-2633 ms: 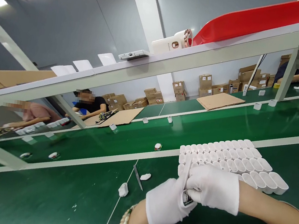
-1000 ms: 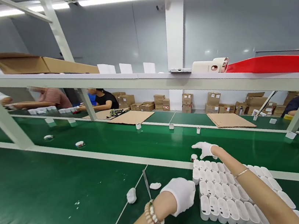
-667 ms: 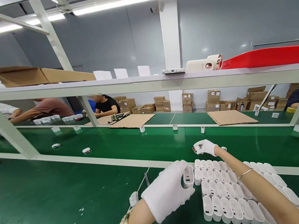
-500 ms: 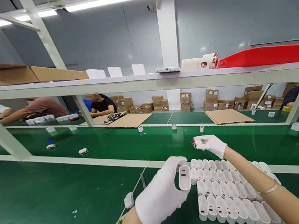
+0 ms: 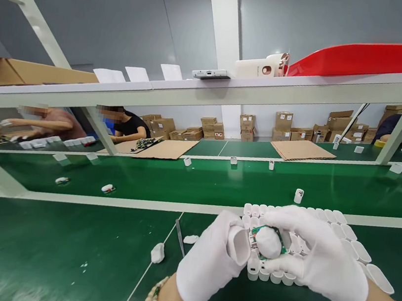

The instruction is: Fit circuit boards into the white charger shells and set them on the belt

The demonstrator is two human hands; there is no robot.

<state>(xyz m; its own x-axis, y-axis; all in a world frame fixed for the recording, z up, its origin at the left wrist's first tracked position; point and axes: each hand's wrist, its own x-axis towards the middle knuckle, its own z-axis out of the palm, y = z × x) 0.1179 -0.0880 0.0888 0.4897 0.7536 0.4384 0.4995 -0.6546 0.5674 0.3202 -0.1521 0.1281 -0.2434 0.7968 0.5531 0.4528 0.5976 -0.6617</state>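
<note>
White cups [image 5: 361, 252] — partly hidden behind right hand [image 5: 320, 262]; red panel [image 5: 370, 63] — cut off right

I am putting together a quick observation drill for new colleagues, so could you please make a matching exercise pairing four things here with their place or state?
1. Left hand
2. Right hand
3. Tweezers
4. Red panel

a. On the raised shelf
b. Holding a circuit board with a white part
c. Lying on the green table
d. Holding a white cup

Pairs: 1-d, 2-b, 3-c, 4-a
</note>
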